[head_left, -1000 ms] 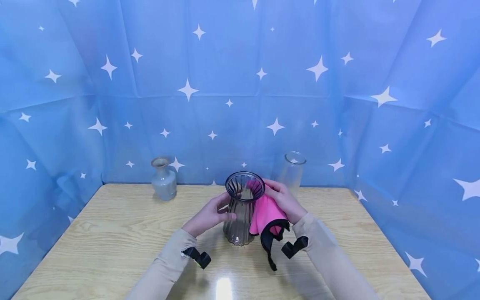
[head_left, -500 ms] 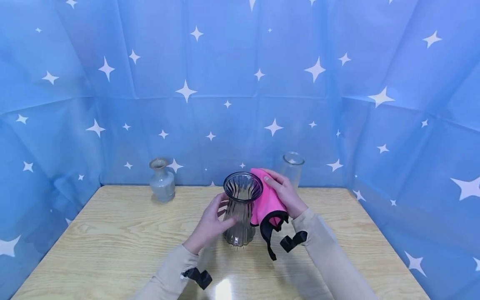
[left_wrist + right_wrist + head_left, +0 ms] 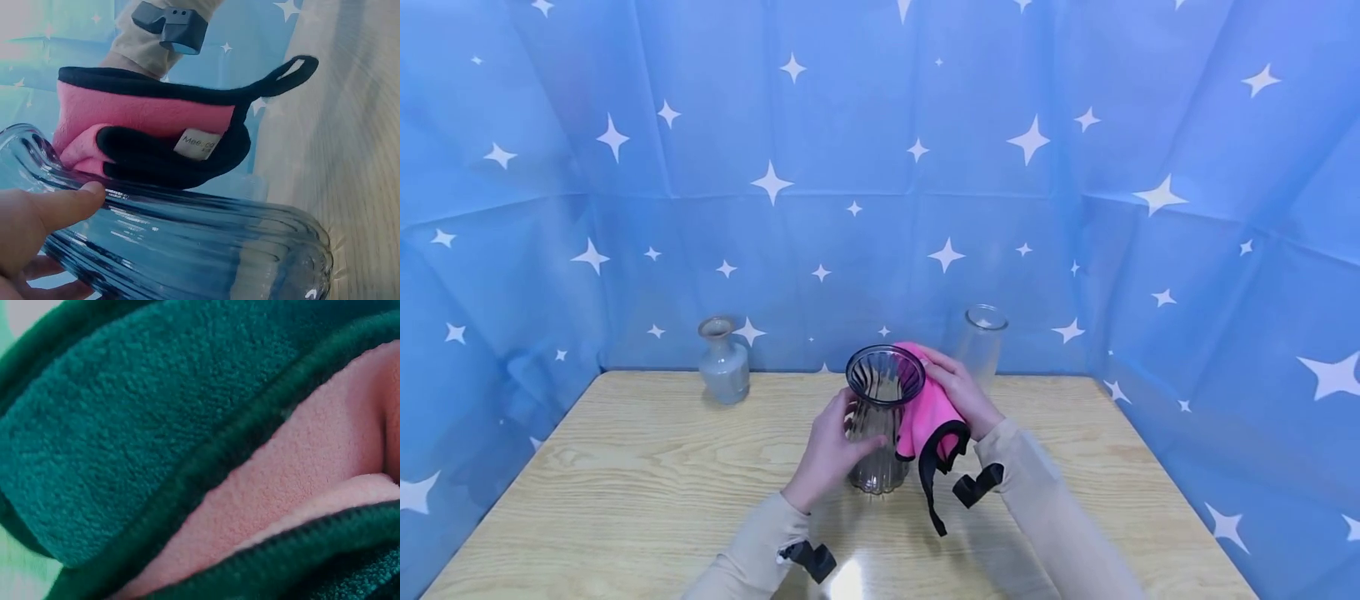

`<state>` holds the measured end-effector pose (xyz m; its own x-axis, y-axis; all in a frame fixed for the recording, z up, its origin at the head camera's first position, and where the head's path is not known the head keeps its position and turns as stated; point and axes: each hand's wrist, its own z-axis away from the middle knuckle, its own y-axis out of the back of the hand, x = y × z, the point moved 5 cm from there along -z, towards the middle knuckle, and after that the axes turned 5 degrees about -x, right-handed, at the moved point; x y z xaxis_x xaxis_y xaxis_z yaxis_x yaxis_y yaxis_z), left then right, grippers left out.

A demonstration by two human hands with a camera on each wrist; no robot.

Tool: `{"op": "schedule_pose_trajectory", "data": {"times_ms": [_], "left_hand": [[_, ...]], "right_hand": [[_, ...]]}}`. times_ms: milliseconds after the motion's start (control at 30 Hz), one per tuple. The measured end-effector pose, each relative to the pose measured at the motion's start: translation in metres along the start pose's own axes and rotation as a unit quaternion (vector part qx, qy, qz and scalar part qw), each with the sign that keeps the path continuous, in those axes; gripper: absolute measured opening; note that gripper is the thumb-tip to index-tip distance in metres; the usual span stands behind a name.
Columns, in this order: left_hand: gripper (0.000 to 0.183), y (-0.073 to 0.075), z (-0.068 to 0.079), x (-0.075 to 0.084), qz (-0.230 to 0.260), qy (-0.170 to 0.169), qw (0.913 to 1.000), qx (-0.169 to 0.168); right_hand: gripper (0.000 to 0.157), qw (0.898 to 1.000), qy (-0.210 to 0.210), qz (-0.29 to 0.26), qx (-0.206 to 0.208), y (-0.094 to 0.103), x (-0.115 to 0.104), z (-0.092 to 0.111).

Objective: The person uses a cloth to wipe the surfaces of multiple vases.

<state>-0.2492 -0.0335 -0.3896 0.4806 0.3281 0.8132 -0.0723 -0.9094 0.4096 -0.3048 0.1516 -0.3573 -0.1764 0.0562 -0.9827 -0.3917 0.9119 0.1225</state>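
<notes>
A ribbed, smoky glass vase [image 3: 874, 450] with a flared rim stands upright on the table. My left hand [image 3: 829, 454] grips its left side, the thumb across the front and the other fingers around the far side; the left wrist view shows the thumb on the ribbed glass [image 3: 206, 231]. In my right hand [image 3: 958, 392] is a pink cloth [image 3: 928, 417] with black edging and a hanging loop, held against the vase's right side just under the rim. Folded cloth [image 3: 281, 469] fills the right wrist view, hiding the right fingers there.
A small grey-blue bottle vase [image 3: 726, 372] stands at the back left of the wooden table [image 3: 647, 483]. Behind my right hand is a clear glass vase [image 3: 983, 350], partly hidden. Blue starry curtain [image 3: 850, 125] encloses the back and sides.
The cloth at the rim rose and moved outward, then came back lower against the glass. My left hand shifted slightly right, its thumb farther across the vase. The vase stays almost in place.
</notes>
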Motion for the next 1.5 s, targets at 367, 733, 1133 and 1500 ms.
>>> {"op": "schedule_pose_trajectory", "data": {"times_ms": [367,733,1133,1500], "left_hand": [[0.07,0.004,-0.009,-0.002,0.017,0.039,0.9978,-0.05],[0.074,0.01,-0.019,-0.007,0.052,0.032,0.9945,-0.085],[0.076,0.014,-0.026,-0.015,0.107,0.082,0.9826,-0.128],[0.078,0.014,-0.024,-0.02,0.111,0.075,0.9792,-0.152]], "right_hand": [[0.026,0.977,0.048,0.208,-0.012,-0.004,0.01,0.001],[0.027,0.962,-0.011,0.264,-0.066,-0.012,0.052,0.002],[0.033,0.954,-0.099,0.277,-0.056,-0.017,0.098,0.004],[0.028,0.953,-0.125,0.276,-0.021,-0.018,0.101,0.013]]}}
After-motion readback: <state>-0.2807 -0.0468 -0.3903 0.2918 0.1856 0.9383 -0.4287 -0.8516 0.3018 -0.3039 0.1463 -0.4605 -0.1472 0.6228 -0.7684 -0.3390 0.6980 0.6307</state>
